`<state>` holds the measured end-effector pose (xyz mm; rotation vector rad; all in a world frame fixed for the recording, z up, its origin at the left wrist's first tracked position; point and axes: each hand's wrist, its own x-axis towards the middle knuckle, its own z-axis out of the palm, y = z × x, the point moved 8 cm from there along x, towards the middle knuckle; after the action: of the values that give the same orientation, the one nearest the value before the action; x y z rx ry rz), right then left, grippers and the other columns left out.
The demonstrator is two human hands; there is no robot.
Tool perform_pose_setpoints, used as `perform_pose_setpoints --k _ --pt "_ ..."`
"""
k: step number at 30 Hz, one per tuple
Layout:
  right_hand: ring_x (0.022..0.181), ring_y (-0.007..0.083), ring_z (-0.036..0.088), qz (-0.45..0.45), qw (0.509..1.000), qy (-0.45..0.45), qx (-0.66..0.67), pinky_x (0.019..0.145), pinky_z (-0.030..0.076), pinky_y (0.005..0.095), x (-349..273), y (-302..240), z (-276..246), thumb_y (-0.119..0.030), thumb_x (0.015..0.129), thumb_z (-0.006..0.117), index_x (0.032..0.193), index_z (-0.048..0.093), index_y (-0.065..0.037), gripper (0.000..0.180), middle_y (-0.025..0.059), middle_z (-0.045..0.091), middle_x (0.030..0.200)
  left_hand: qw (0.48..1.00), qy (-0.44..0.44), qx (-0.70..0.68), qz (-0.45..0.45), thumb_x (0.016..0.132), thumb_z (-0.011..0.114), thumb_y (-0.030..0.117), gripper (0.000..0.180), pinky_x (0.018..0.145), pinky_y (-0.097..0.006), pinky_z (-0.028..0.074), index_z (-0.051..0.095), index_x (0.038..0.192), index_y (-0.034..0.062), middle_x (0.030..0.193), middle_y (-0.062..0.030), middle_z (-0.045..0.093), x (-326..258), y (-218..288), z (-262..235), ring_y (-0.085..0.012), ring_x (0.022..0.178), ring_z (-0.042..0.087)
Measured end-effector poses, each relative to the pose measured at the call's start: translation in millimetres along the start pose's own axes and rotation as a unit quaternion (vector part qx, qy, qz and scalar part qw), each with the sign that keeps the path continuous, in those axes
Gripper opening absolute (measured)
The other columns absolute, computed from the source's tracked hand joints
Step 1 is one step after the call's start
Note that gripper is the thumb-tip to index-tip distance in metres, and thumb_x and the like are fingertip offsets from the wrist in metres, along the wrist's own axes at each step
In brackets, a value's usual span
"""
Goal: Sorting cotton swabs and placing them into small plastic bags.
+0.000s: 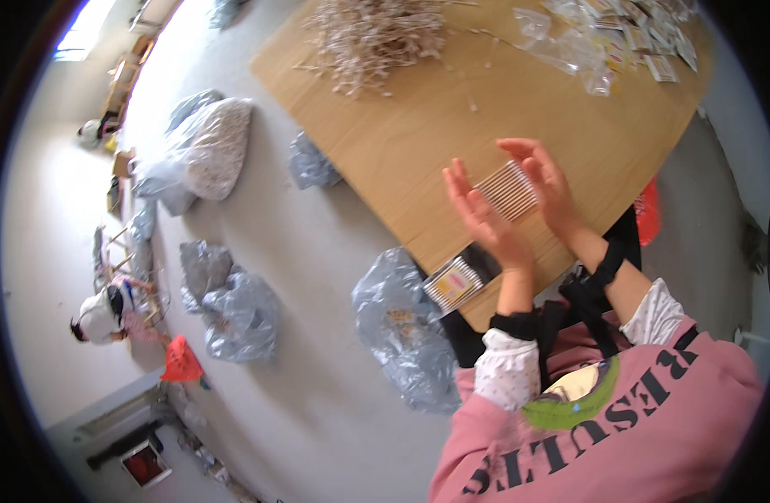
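A flat row of cotton swabs (506, 191) lies side by side between my hands, over the near part of the wooden table (401, 142). My left hand (488, 220) is at its left end, fingers stretched out. On the other side my right hand (549, 186) has its fingers extended and slightly curved, palm facing the left one. I cannot tell whether the palms press on the swab ends. By my left wrist, at the table edge, sits a pack of cotton swabs (453, 283) with a yellow and white label, beside a dark flat thing (483, 261).
A heap of loose swabs (376, 42) covers the far left of the table. Clear plastic bags (569, 54) and small packs (653, 38) lie far right. Plastic sacks (401, 327) stand on the floor to the left; another person (108, 314) is farther off.
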<state>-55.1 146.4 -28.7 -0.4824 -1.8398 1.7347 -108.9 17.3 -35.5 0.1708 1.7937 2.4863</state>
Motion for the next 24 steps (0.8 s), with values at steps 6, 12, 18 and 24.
perform_pose_setpoints --k 6,12,18,24 --pt "0.125 0.0193 0.054 -0.012 1.000 0.002 0.009 0.109 0.039 0.0326 -6.4 -5.1 4.1 -0.048 0.104 0.048 0.130 0.056 0.000 0.055 0.0113 0.060 0.129 1.000 0.012 -0.008 -0.027 0.108 0.037 0.032 0.058 0.117 -0.038 0.028 0.031 0.150 -0.0075 0.153 -0.0219 0.042 -0.4 5.5 -1.9 -0.0280 0.143 0.039" --pt "0.128 0.0189 0.051 0.032 0.998 0.022 0.043 0.111 0.037 0.0324 -10.4 11.2 -13.6 -0.046 0.104 0.050 0.132 0.053 0.001 0.055 0.0110 0.059 0.130 0.999 -0.022 -0.036 -0.027 0.097 0.051 0.003 0.018 0.103 -0.036 0.043 0.059 0.112 -0.0037 0.120 -0.0156 0.063 -18.2 75.8 -0.6 -0.0245 0.113 0.059" --pt "0.128 0.0149 0.051 0.061 0.991 0.006 0.117 0.110 0.038 0.0308 20.6 -12.4 -22.3 -0.033 0.103 0.058 0.131 0.054 -0.001 0.042 0.0078 0.058 0.131 0.837 -0.430 -0.317 0.115 0.092 0.057 0.014 0.016 0.072 -0.046 0.046 0.061 0.089 -0.0006 0.093 -0.0166 0.059 -69.0 284.0 73.2 -0.0354 0.084 0.059" --pt "0.121 0.0225 0.057 -0.002 0.976 -0.064 -0.207 0.103 0.044 0.0346 92.0 -25.3 -35.6 0.002 0.090 0.057 0.122 0.062 -0.006 0.033 0.0071 0.062 0.122 0.849 -0.332 -0.372 0.174 0.095 0.067 0.018 0.016 0.069 -0.024 0.044 0.075 0.083 0.0108 0.091 -0.0020 0.070 -53.8 289.6 71.2 -0.0168 0.082 0.063"
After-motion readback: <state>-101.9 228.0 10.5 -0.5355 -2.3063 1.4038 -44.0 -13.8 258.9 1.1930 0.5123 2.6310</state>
